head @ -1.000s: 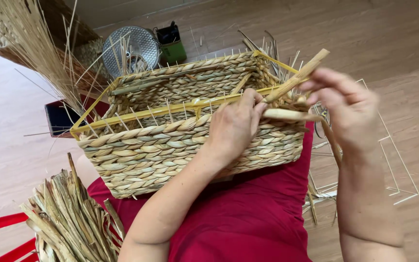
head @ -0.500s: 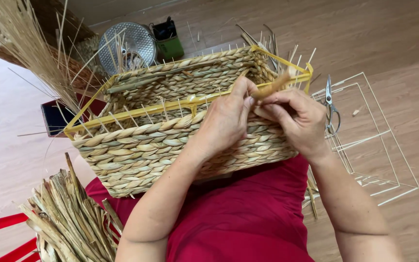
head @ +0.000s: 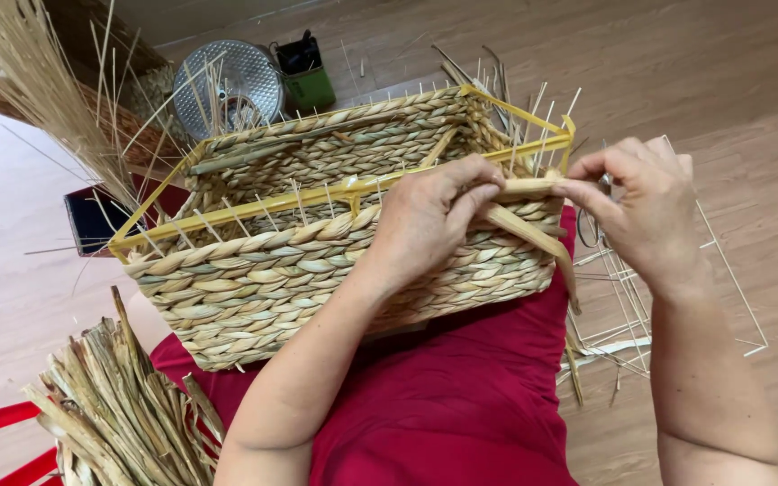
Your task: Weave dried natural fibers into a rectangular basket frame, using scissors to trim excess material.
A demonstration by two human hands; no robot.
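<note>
Floor: brown wood-look boards (head: 749,72) run under everything in view.
Lap: red cloth (head: 461,396) covers the person's lap, and the basket rests on it.
Basket: a rectangular woven basket (head: 254,288) of braided pale straw sits tilted, its open side toward the upper part of the view; nothing lies inside. A yellow wire rim (head: 227,211) runs round the top, with thin upright stakes poking past it.
Straw bundle: a sheaf of flat dried strands (head: 110,405) lies at lower left, just beside the basket's corner.
Loose stalks: a spray of fine dry stalks (head: 29,81) fans out at upper left.
Wire frame: a bare whitish wire frame (head: 722,270) lies on the floor at right, behind the right hand.
Fan: a small round metal-grilled fan (head: 236,81) sits beyond the basket's far wall.
Green box: a small green container (head: 310,85) with dark items in it stands just beside the fan.
Dark flat object: a dark rectangular object (head: 92,220) lies at left, partly hidden by the basket.
Left hand: the left hand (head: 429,216) rests on the basket's near rim, fingers curled and pinching the weaving strand (head: 524,229).
Right hand: the right hand (head: 641,211) is at the basket's right corner, thumb and forefinger closed on the same strand's end.
</note>
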